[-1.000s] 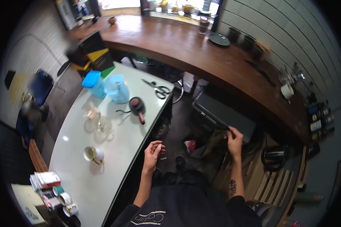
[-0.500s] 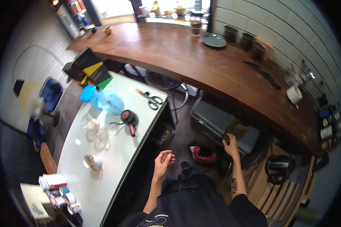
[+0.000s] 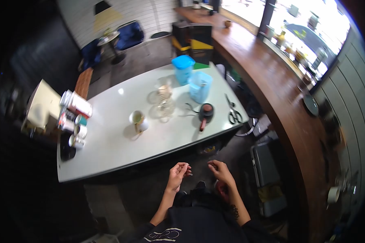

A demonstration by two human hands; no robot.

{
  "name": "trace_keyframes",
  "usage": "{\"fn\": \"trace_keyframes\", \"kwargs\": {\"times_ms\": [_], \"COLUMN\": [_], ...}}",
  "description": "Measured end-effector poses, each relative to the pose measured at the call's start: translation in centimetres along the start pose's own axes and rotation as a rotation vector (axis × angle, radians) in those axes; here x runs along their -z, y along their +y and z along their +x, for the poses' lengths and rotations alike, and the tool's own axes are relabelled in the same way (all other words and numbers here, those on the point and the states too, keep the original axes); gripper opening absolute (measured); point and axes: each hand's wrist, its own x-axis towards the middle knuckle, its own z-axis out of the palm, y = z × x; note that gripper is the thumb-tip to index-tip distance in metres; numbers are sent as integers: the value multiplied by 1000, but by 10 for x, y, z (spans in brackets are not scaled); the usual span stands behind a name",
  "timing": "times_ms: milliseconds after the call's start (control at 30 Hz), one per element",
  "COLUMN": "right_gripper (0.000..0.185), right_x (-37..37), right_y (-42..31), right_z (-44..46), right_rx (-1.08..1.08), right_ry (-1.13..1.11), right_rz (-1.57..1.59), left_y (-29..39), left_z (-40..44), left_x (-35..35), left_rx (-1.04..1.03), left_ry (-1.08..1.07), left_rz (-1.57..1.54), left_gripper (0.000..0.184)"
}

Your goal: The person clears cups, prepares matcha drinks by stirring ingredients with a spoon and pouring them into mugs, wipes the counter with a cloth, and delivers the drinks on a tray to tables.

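Observation:
My left hand (image 3: 179, 175) is in front of my body, over the dark floor just short of the white table. Its fingers are curled in toward the thumb, and I see nothing held in them. To its right, my right hand (image 3: 221, 171) hovers at about the same height, fingers bent together with no object showing. Neither hand touches the white table (image 3: 109, 150). Nearest beyond them on the tabletop are a dark kettle with a reddish handle (image 3: 206, 114), black scissors (image 3: 233, 113) and a white mug (image 3: 139, 122).
Glass vessels (image 3: 164, 106) and two blue plastic containers (image 3: 183, 69) stand farther back. Cups and boxes (image 3: 77, 106) line the left end. At right, a grey case (image 3: 267, 162) bears an olive cloth-like item (image 3: 271, 193), below a long wooden counter (image 3: 286, 121).
My view has swung left toward the white table. My right hand has left the olive item, which stays on the grey case, and is now close to my left hand.

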Motion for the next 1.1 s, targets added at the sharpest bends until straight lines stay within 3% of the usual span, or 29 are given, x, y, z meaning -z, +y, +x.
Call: {"fn": "trace_keyframes", "kwargs": {"times_ms": [300,400,567,833,1033,1100], "right_gripper": [26,45,60,38,26,24], "right_x": [-131,-178,-229,-253,-239,-229], "right_y": [-64,-90,-118,-127,-127,-128], "right_z": [107,139,180,206,204,201], "right_rx": [190,212,190,206,125,69], "right_ry": [-398,-400,-378,-367,-254,-269], "right_rz": [228,351,433,559,464,294], "left_y": [24,25,17,9,24,26], "left_z": [-53,-73,-105,-118,-105,-102], "left_x": [100,135,173,194,198,196], "left_rx": [-260,-263,-323,-286,-254,-264], "left_ry": [407,602,739,756,674,648], "left_rz": [-198,-349,-408,-454,-395,-385], "left_gripper": [17,22,22,18,20,21]}}
